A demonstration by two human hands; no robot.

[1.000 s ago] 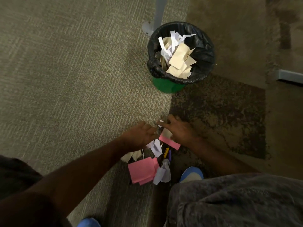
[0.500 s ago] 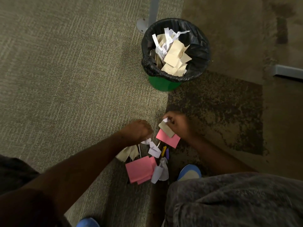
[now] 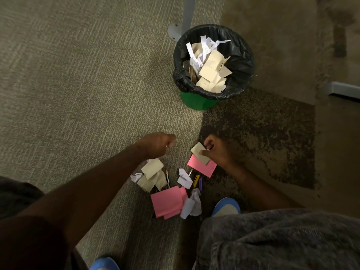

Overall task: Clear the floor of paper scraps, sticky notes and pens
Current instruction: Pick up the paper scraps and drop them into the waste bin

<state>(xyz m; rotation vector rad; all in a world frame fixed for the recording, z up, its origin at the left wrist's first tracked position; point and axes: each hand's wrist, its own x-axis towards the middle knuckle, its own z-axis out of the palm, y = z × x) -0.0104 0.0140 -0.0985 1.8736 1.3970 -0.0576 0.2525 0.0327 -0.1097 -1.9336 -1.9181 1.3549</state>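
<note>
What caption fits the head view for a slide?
Right hand pinches a tan scrap and pink sticky note above floor litter; lined green bin beyond.

The right hand pinches a tan paper scrap together with a pink sticky note hanging under it, just above the floor where light carpet meets a darker patch. The left hand is curled in a loose fist above the carpet; whether it holds anything cannot be told. Between the hands and the blue shoe lies a heap: tan scraps, crumpled white paper, a stack of pink sticky notes, more white paper, a thin pen, a yellow pen and a purple pen. Farther off stands a green bin with a black liner, holding tan and white paper, beside a grey post.
</note>
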